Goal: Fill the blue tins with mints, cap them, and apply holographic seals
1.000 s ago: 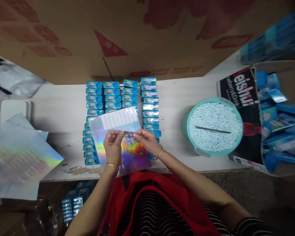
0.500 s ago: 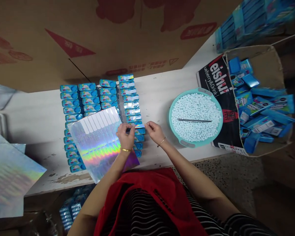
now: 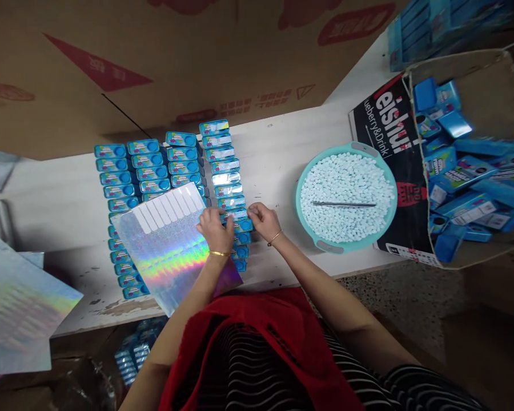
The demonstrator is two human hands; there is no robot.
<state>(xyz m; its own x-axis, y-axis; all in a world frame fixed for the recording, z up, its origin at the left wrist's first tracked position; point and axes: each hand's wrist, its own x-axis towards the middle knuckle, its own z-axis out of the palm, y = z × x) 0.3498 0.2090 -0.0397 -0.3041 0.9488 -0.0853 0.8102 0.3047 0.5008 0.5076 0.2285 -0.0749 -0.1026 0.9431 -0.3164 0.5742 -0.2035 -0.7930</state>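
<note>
My left hand (image 3: 217, 229) is closed at the left end of a narrow shiny sticker (image 3: 237, 215). The sticker lies along the top of a small blue tin in the right-hand column. At its other end, my right hand (image 3: 264, 221) is pinched, thumb and forefinger together. Farther up that column, the tins (image 3: 225, 178) carry similar shiny strips. Beneath my left wrist lies a holographic sticker sheet (image 3: 167, 251), with bare white strips near its top edge. It covers part of the other columns of blue tins (image 3: 115, 178).
To the right sits a teal basin (image 3: 300, 211) of small pale pellets, a dark thin stick (image 3: 344, 204) lying across them. Beyond it, an open carton (image 3: 385, 120) holds blue packs. A large cardboard box (image 3: 163, 108) stands behind the tins. More holographic sheets (image 3: 21, 297) lie at left.
The sticker, earlier held between both hands above a tin, is now down on the tin's top. My hands have shifted slightly upward with it, and the view has turned a little.
</note>
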